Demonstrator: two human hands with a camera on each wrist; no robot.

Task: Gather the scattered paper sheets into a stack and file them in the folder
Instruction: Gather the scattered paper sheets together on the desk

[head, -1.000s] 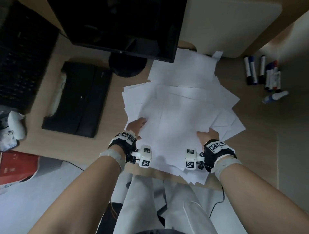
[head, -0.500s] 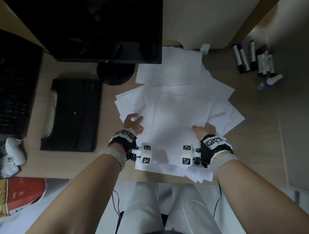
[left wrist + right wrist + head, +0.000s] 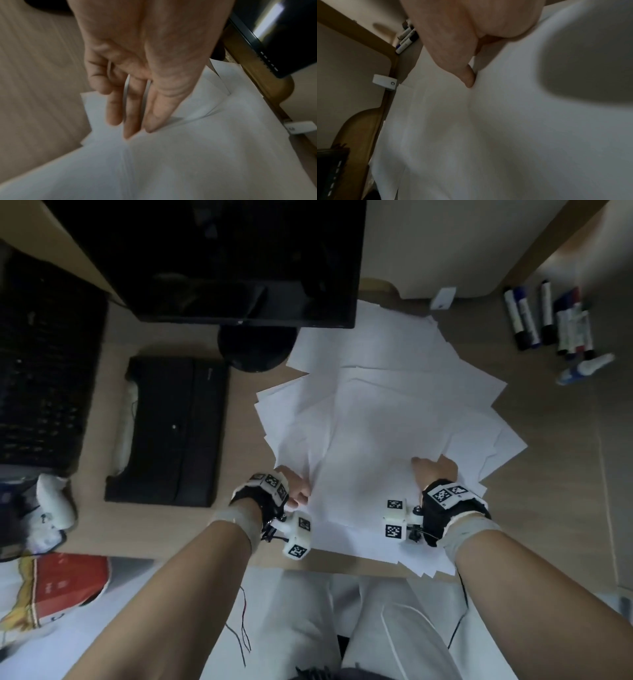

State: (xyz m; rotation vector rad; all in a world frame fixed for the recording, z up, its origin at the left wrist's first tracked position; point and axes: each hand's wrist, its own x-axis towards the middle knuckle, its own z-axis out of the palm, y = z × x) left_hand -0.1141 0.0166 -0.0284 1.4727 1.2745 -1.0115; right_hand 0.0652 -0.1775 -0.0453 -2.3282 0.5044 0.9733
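Note:
Several white paper sheets [image 3: 387, 419] lie fanned in a loose pile on the wooden desk [image 3: 102, 529]. My left hand [image 3: 295, 487] is at the pile's left edge. In the left wrist view its straight fingers [image 3: 130, 121] push into the sheet edges [image 3: 171, 155]. My right hand [image 3: 434, 470] is on the pile's right side, its fingers hidden under the sheets. In the right wrist view the thumb [image 3: 468, 78] presses on top of the paper [image 3: 488, 135], which bulges up beside it. The black folder [image 3: 171, 429] lies closed to the left.
A dark monitor [image 3: 222, 258] on its round stand [image 3: 253, 350] overhangs the pile's far left corner. A black keyboard [image 3: 44, 364] is at the far left. Several markers [image 3: 548, 316] lie at the far right. A small white clip [image 3: 443, 297] sits behind the pile.
My left hand has slid back along the pile's left edge, from spread fingers on top to fingertips at the sheet edges. The right hand keeps its hold. The view shifted slightly.

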